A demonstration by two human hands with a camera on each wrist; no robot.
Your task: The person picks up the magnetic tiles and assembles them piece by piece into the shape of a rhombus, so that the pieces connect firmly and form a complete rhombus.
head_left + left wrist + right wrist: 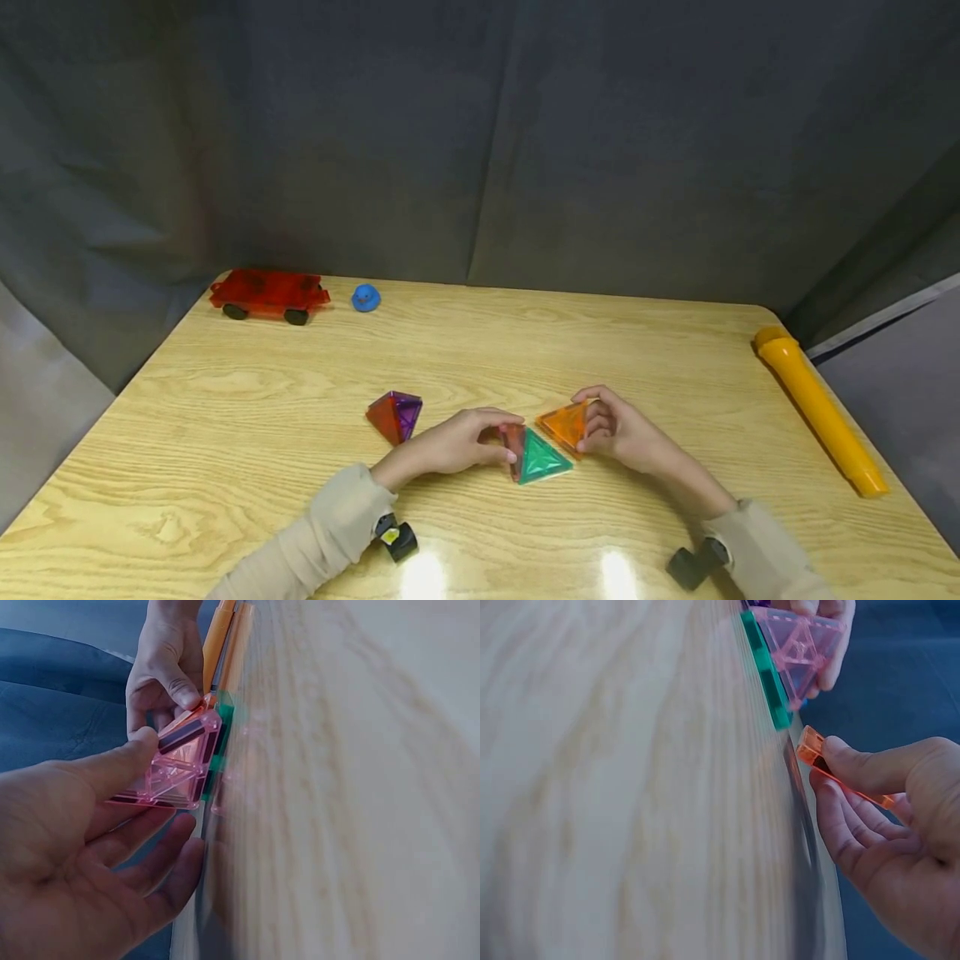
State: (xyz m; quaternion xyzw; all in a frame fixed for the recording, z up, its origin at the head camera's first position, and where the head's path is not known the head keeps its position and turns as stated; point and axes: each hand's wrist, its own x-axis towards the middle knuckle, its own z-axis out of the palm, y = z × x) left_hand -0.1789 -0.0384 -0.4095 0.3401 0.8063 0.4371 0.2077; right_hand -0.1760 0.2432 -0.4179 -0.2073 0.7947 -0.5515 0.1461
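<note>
My left hand [465, 443] pinches a pink see-through triangular magnetic tile [801, 646] between thumb and fingers. It stands tilted up along one edge of a green triangular tile [543, 460], which lies flat on the table. Just to the right, an orange triangular tile [561, 427] is pinched by my right hand [626, 433]. In the right wrist view the orange tile shows edge-on, with a gap between it and the green one. Left of my left wrist, a red tile [386, 420] and a purple tile [408, 412] lean together as one small piece.
A red toy car base [268, 292] with black wheels stands at the back left of the wooden table [247, 467]. Beside it sits a small blue duck [365, 297]. Along the right edge lies a long yellow-orange tube [825, 417]. Dark cloth [480, 142] hangs behind the table.
</note>
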